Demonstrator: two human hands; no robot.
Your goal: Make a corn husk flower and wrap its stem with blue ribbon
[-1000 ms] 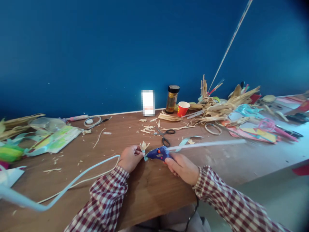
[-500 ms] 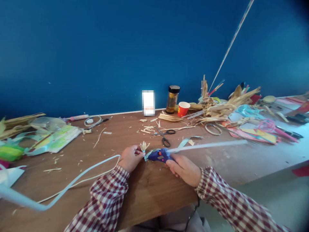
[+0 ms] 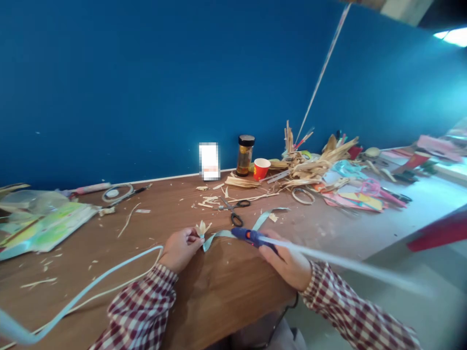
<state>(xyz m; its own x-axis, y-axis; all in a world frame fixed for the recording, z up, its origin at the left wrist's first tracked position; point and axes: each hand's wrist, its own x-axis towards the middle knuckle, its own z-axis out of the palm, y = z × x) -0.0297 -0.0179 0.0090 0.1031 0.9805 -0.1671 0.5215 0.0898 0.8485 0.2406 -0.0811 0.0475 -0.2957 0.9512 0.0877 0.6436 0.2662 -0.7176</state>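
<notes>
Between the fingertips of my left hand [image 3: 181, 248] is a small pale flower of dried husk [image 3: 203, 228], its petals pointing up. A light blue ribbon [image 3: 219, 234] runs from the flower's base to the right across the table. My right hand [image 3: 286, 262] is wrapped round a blue glue gun [image 3: 255, 236], its nozzle pointing left, over the ribbon. A long translucent glue stick [image 3: 328, 256] sticks out of the gun's back, blurred at its far end. Black-handled scissors [image 3: 237, 212] lie open just beyond the gun.
A lidded jar of amber liquid [image 3: 244, 155], a red paper cup [image 3: 261, 169] and a pixelated white rectangle [image 3: 209, 161] stand near the blue wall. Dried husks [image 3: 314, 165] and coloured paper [image 3: 357, 201] are piled right. A pale blue tube [image 3: 109, 270] crosses the left side.
The glue gun has moved right, away from the flower, and its glue stick has swung down toward me. More ribbon shows between them. The view has shifted to the right.
</notes>
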